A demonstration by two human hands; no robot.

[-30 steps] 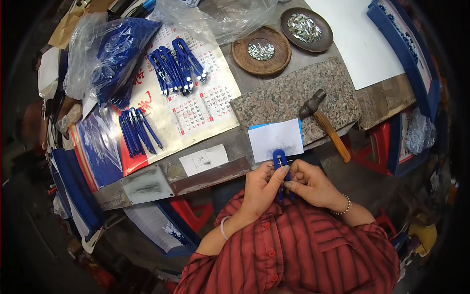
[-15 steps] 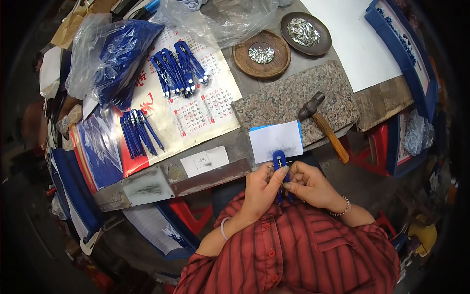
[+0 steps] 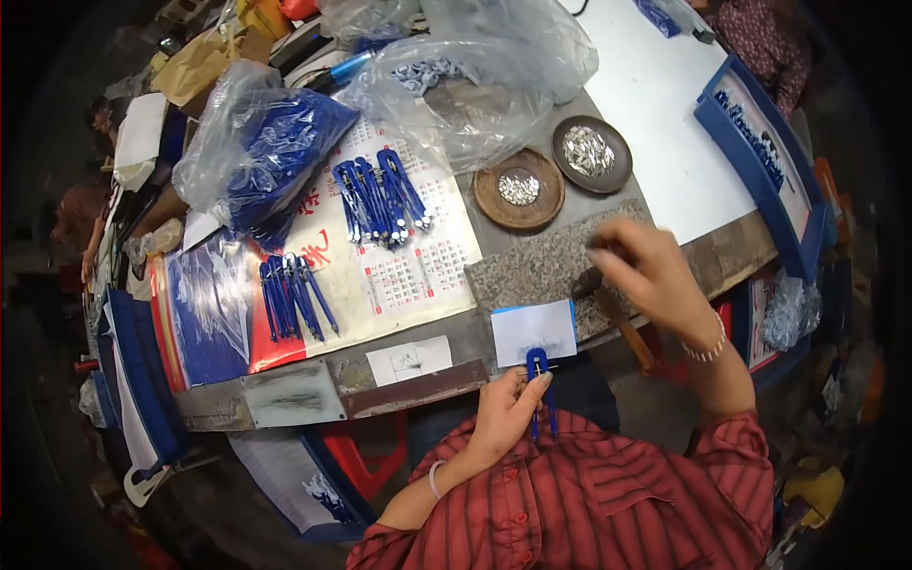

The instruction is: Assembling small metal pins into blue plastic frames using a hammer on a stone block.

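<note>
1. The left hand (image 3: 503, 413) is grasping a blue two-legged tool (image 3: 538, 361), its thumb pressing on the near side; the rounded head is pointing away from the body and both legs are hanging down in front of the striped shirt (image 3: 570, 494).
2. A thin metal crosspiece is sticking out sideways just below the tool's head, which is overlapping the lower edge of a white card (image 3: 532, 331).
3. The right hand (image 3: 648, 277) is hovering over the hammer (image 3: 622, 328), fingers curling toward the thumb; blur is hiding whether anything is pinched there.
4. The hammer is lying partly on a speckled stone slab (image 3: 527, 271), its wooden handle jutting past the near edge.
5. Beyond the slab, a brown wooden bowl (image 3: 486, 204) and a darker bowl (image 3: 619, 173) are sitting side by side, each holding small silvery pieces.
6. Left of these, two groups of similar blue tools, a larger one (image 3: 382, 201) and a smaller one (image 3: 294, 296), are resting on a printed sheet (image 3: 437, 271) covering part of the desk (image 3: 470, 328).
7. Farther out, a clear bag of blue pieces (image 3: 275, 157) is slumping at the far left, while a blue tray (image 3: 806, 256) is standing at the right end.
</note>
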